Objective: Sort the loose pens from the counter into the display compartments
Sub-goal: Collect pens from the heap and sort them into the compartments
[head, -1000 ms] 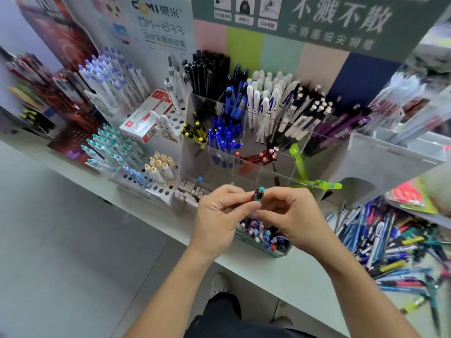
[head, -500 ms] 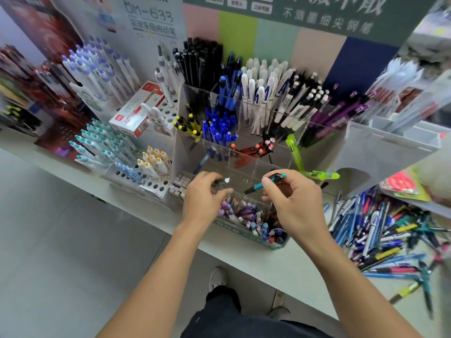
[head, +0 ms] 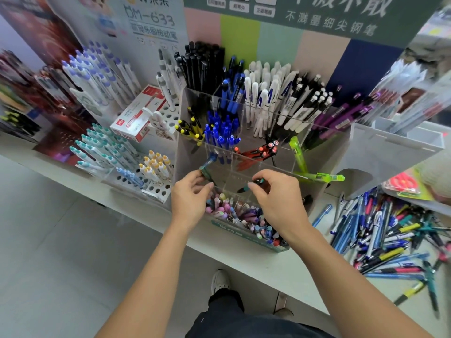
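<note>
A clear acrylic display (head: 324, 145) with several compartments stands on the white counter (head: 275, 267), holding black, blue, white, red and green pens. My left hand (head: 189, 198) grips a dark teal pen (head: 207, 173) that points up and left over the front row. My right hand (head: 277, 198) holds another teal pen (head: 251, 186) by its end, tip aimed left, above an empty front compartment. A heap of loose pens (head: 385, 232) lies on the counter to the right.
A low tray of pastel pens (head: 244, 218) sits in front of the display under my hands. Racks of white, teal and yellow-capped pens (head: 109, 150) and a red and white box (head: 139, 115) fill the left. My shoes (head: 219, 281) show below the counter edge.
My hands were together on one pen, then parted. Each now holds a teal pen; the left moved left and raised its pen, the right lowered toward the front compartments.
</note>
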### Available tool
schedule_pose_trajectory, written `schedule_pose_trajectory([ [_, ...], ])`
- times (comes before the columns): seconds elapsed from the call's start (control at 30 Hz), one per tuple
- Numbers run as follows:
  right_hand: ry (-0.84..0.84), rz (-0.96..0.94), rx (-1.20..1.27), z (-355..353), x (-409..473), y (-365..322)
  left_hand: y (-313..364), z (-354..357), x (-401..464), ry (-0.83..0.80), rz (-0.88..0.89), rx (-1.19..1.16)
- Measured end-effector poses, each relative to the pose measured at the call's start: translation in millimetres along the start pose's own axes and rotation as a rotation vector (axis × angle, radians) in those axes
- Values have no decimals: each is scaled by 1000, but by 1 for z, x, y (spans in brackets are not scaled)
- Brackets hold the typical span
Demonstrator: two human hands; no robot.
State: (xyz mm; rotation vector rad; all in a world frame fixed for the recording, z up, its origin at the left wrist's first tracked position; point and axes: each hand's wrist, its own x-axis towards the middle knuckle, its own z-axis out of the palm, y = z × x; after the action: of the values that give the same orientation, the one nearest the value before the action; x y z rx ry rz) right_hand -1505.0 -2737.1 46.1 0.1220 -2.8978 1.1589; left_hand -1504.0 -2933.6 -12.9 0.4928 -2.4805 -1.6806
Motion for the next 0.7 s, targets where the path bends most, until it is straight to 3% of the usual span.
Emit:
schedule_pose_trajectory([
  [0.13, -108, 110, -98, 3, 4, -1, -2, 5, -6, 18, 72, 145],
  [0.3, -118, 122, -262, -5, 5, 2, 6, 21, -4, -32, 290, 260],
  [0.5, -137, 110, -98, -9, -2, 11, 7, 27, -8, -1, 236, 226],
  [0.7, 5, -68, -26, -53, -32, 14, 21, 27, -42, 121, 221, 95],
])
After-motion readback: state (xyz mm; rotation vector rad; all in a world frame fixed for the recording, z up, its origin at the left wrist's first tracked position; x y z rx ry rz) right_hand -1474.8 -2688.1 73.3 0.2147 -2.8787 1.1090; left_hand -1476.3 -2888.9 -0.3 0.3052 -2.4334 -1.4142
